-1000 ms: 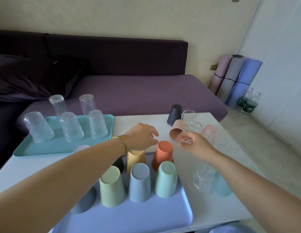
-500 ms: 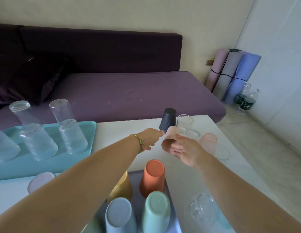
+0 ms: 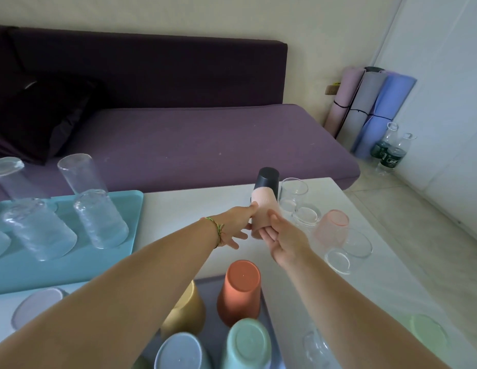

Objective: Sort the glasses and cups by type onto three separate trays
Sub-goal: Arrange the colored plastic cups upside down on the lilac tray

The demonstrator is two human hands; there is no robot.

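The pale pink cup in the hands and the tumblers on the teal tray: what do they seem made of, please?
Pale pink cup: probably matte plastic; opaque, evenly coloured, no gloss. Tumblers: likely clear textured glass, possibly acrylic; see-through with rippled, frosted-looking walls.
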